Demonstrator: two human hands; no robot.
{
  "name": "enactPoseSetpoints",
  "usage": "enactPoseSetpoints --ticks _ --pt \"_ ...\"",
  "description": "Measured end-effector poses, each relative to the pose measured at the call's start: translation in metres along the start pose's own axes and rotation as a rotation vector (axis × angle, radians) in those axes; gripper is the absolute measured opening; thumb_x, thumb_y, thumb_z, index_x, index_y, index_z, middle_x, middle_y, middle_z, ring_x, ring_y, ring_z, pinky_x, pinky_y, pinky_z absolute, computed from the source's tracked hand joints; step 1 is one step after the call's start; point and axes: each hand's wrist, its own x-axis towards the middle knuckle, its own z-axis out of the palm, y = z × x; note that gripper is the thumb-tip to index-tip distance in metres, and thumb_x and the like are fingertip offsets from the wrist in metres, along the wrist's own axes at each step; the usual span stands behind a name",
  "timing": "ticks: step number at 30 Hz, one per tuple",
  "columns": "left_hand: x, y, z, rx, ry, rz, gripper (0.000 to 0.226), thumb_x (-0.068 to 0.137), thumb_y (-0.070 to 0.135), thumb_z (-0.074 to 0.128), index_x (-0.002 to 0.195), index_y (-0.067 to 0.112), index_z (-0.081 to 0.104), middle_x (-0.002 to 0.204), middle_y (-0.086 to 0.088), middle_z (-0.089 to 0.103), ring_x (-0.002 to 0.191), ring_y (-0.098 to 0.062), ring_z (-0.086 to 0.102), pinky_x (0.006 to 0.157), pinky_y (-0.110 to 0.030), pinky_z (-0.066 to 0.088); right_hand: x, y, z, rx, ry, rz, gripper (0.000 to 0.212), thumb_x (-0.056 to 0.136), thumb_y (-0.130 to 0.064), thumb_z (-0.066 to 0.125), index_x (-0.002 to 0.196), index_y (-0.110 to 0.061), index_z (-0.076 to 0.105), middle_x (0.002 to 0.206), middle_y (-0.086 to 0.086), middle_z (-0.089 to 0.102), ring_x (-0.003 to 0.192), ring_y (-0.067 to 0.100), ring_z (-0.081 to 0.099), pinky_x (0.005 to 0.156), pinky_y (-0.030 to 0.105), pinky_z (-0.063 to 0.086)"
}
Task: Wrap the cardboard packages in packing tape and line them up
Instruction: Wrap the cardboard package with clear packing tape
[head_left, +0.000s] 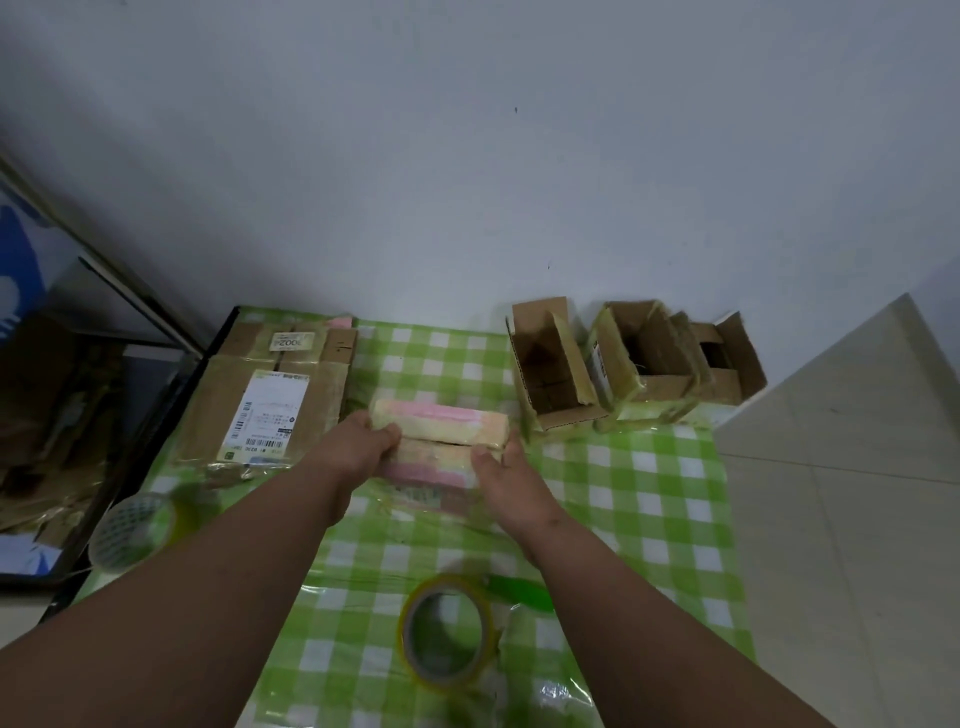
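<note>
Two hands are on one package, so I judge I am at the holding and squaring step, with taping either just finished or about to start.

Along the table's (649, 499) left edge lie flat taped packages (265, 410), one with a white shipping label, stacked toward the far left corner. Near me on that edge sits a pale tape roll (132, 530), blurred.

My left hand (363, 447) grips the left end of the pink-and-yellow package (441, 431), thumb curled on top. That package lies mid-table, nearer the far edge, with what looks like a seam across it. My right hand (506, 467) rests against its right end, fingers fairly straight, thumb on top; whether it truly clamps I cannot tell.

At the near edge lies the yellow tape roll (447, 631), with a green object (519, 592) just beside it.

At the far right corner three open cardboard boxes (634, 364) stand in a row, the nearest close to my right fingers.

Next I need one hand free to fetch the tape. Open cloth lies to the right of my right arm; the left side is crowded.
</note>
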Motion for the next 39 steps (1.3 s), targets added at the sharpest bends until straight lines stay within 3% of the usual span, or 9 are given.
enactPoseSetpoints --ticks 5,8,11,15,19,22,26,29,39 --pt "-0.019 -0.007 -0.005 -0.116 0.060 0.018 0.029 0.093 0.015 0.063 0.122 0.013 0.061 0.119 -0.011 0.065 0.102 -0.026 0.062 0.092 -0.040 0.049 -0.020 0.017 -0.002 0.173 -0.015 -0.027 0.064 0.101 -0.041 0.047 0.153 -0.046 0.010 0.150 -0.003 0.045 0.132 0.022 0.048 0.109 0.044 0.039" --pt "-0.033 -0.007 -0.008 -0.261 0.074 0.030 0.018 0.088 0.017 0.068 0.106 0.019 0.069 0.108 -0.009 0.070 0.096 -0.025 0.065 0.082 -0.037 0.051 -0.025 0.020 -0.005 0.476 -0.019 -0.039 0.052 0.097 -0.035 0.057 0.142 -0.050 0.036 0.121 -0.018 0.065 0.099 0.000 0.066 0.073 0.023 0.051" --pt "-0.046 -0.004 -0.016 -0.440 0.121 -0.014 0.031 0.085 0.046 0.068 0.105 0.022 0.070 0.107 -0.003 0.070 0.100 -0.025 0.065 0.086 -0.041 0.054 -0.030 0.013 -0.009 0.719 0.024 -0.024 0.025 0.094 -0.035 0.062 0.118 -0.029 0.060 0.100 -0.005 0.075 0.080 0.008 0.073 0.052 0.021 0.054" --pt "-0.051 -0.006 -0.023 -0.412 0.278 0.021 0.021 0.087 0.034 0.071 0.097 0.015 0.066 0.107 -0.010 0.068 0.101 -0.031 0.064 0.096 -0.050 0.051 -0.032 0.006 -0.004 0.568 0.159 -0.026 0.020 0.090 -0.033 0.067 0.088 -0.015 0.058 0.098 0.008 0.072 0.091 0.022 0.070 0.073 0.037 0.057" --pt "-0.057 -0.014 -0.027 -0.468 0.214 0.097 0.019 0.093 0.005 0.061 0.100 0.022 0.068 0.109 -0.004 0.069 0.095 -0.020 0.063 0.086 -0.035 0.050 -0.034 0.005 -0.002 0.631 0.193 -0.027 0.046 0.088 -0.018 0.071 0.129 -0.018 0.050 0.115 0.004 0.065 0.111 0.025 0.061 0.105 0.048 0.045" --pt "-0.060 -0.022 -0.031 -0.520 0.176 0.117 0.028 0.095 -0.003 0.052 0.107 0.016 0.069 0.109 -0.005 0.069 0.097 -0.021 0.062 0.093 -0.036 0.049 -0.035 0.006 -0.004 0.729 0.078 0.008 0.069 0.086 -0.015 0.073 0.144 -0.024 0.036 0.120 0.006 0.068 0.111 0.025 0.063 0.097 0.039 0.048" --pt "-0.063 -0.027 -0.037 -0.549 0.147 0.157 0.033 0.095 -0.007 0.046 0.099 0.015 0.070 0.104 -0.007 0.069 0.085 -0.017 0.061 0.077 -0.029 0.048 -0.043 0.007 -0.004 0.713 -0.071 0.031 0.022 0.079 -0.013 0.074 0.100 -0.014 0.065 0.104 0.004 0.072 0.084 0.015 0.066 0.076 0.028 0.047" --pt "-0.062 -0.024 -0.042 -0.506 0.119 0.179 0.035 0.096 -0.005 0.045 0.099 0.018 0.071 0.110 -0.007 0.071 0.093 -0.019 0.062 0.086 -0.032 0.049 -0.045 0.009 -0.003 0.618 -0.129 0.034 0.044 0.058 -0.026 0.083 0.099 -0.020 0.068 0.098 0.000 0.067 0.089 0.019 0.054 0.078 0.035 0.035" --pt "-0.055 -0.014 -0.033 -0.004 0.030 0.213 0.071 0.086 0.043 0.070 0.147 0.022 0.039 0.145 -0.005 0.044 0.127 -0.028 0.048 0.100 -0.039 0.043 -0.034 0.001 0.034 0.351 0.302 -0.169 0.074 0.058 -0.022 0.090 0.119 -0.025 0.048 0.108 -0.005 0.064 0.088 0.003 0.065 0.057 0.013 0.050"
